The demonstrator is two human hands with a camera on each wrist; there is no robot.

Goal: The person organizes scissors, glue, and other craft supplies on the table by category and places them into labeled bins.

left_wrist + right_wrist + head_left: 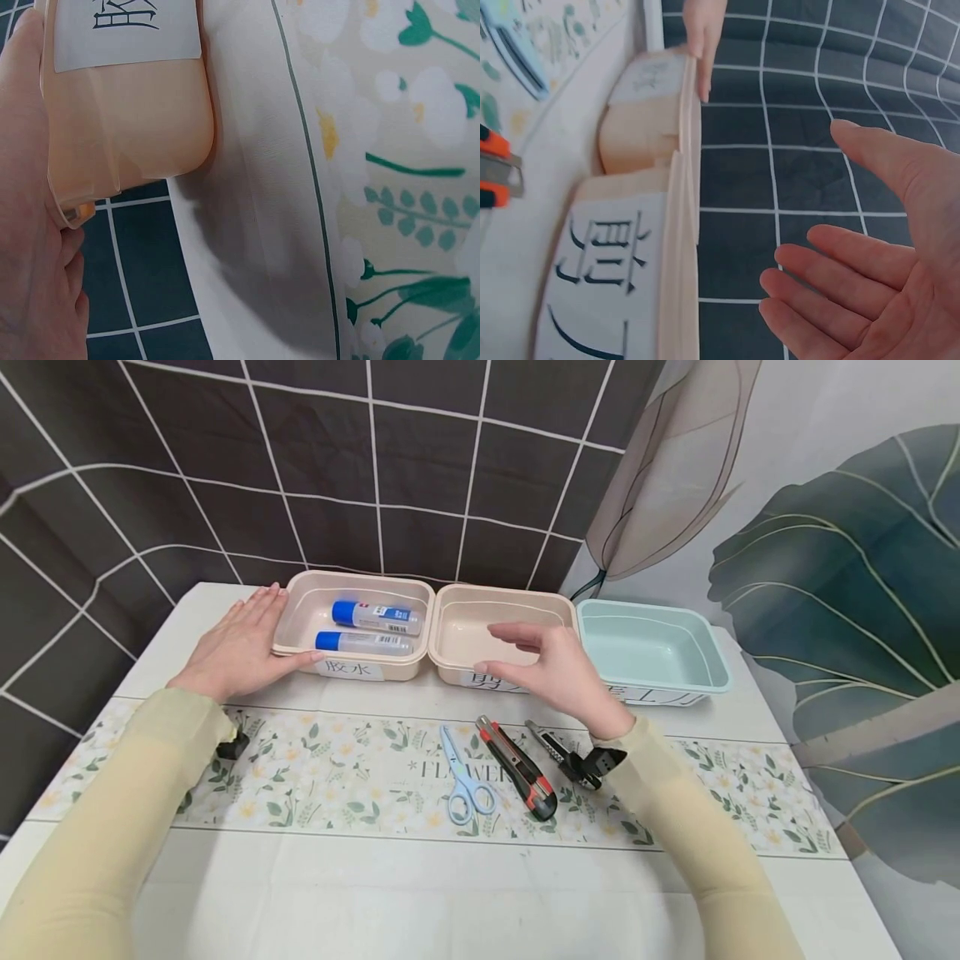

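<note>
My left hand rests on the left rim of a beige plastic bin, its fingers straight and the thumb along the front edge. Inside that bin lie two clear glue bottles, one blue-capped bottle behind another. Over the middle beige bin hovers my right hand, thumb and fingers apart and nothing between them. In the right wrist view its palm is bare. On the table in front lie light-blue scissors, a red-and-black utility knife and a black utility knife, partly hidden by the right wrist.
A pale-blue bin stands at the right end of the row. Each bin carries a white label with Chinese characters on its front. The white table has a floral strip across it. Behind hangs a dark gridded cloth.
</note>
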